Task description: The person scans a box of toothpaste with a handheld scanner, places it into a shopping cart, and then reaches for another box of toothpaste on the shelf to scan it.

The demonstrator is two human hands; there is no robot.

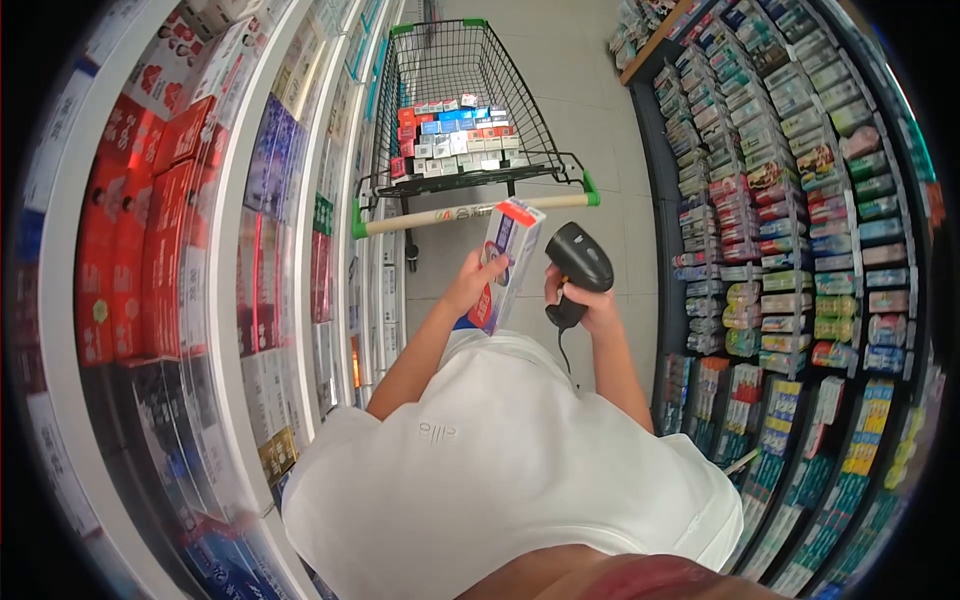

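Observation:
A long white, red and purple box (pixel 515 245) is gripped in my left hand (pixel 475 282), tilted upright in front of my chest. My right hand (pixel 590 303) is wrapped round the grip of a black handheld scanner (pixel 582 262), its cable hanging down towards my white shirt. The scanner's head is close to the right side of the box, and the two look slightly apart. Just beyond both hands is the pale handle (pixel 450 216) of a shopping cart.
The wire cart (pixel 520 95) holds many small boxes (pixel 455 138) in rows. Shelves with red boxes (pixel 175 250) line the left side. On the right stands a rack (pixel 650 190) of hanging packets and boxes. Grey floor tiles (pixel 570 120) run between them.

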